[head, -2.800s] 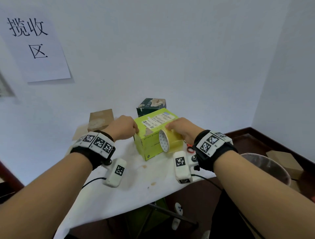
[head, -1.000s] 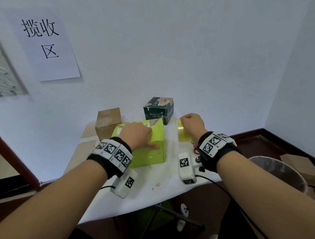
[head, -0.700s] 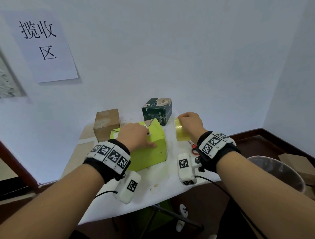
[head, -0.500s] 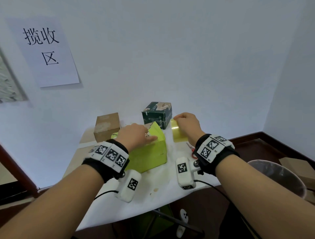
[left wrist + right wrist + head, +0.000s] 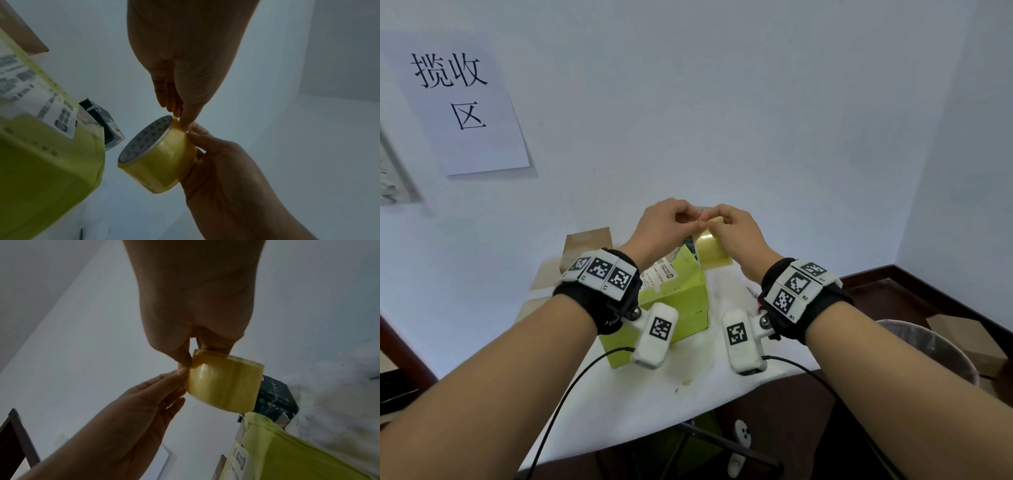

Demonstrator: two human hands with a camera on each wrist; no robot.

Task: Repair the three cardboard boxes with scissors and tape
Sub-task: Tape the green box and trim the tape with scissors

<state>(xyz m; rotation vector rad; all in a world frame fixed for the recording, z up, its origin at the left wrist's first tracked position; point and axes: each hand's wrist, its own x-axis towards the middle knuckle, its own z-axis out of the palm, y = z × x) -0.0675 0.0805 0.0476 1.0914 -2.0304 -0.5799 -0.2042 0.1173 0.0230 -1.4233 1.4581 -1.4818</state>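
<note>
Both hands are raised over the table around a yellow tape roll (image 5: 710, 251). My right hand (image 5: 717, 222) grips the roll (image 5: 222, 382) from above. My left hand (image 5: 693, 219) pinches at the roll's loose end (image 5: 197, 357), thumb and fingertips (image 5: 186, 125) at its rim (image 5: 156, 159). Below the hands a yellow-green box (image 5: 674, 294) with a shipping label lies on the white table (image 5: 640, 404). A brown box (image 5: 585, 243) stands at the back left. A dark green box (image 5: 275, 397) sits behind the roll. The scissors (image 5: 756, 298) peek out beside my right wristband.
A grey bin (image 5: 928, 349) stands on the floor to the right of the table, with cardboard (image 5: 955, 329) behind it. A paper sign (image 5: 462, 99) hangs on the wall close behind the table. The table's front edge is near my forearms.
My left hand has left the yellow-green box and risen to the tape roll. My right hand has lifted the roll off the table toward the middle.
</note>
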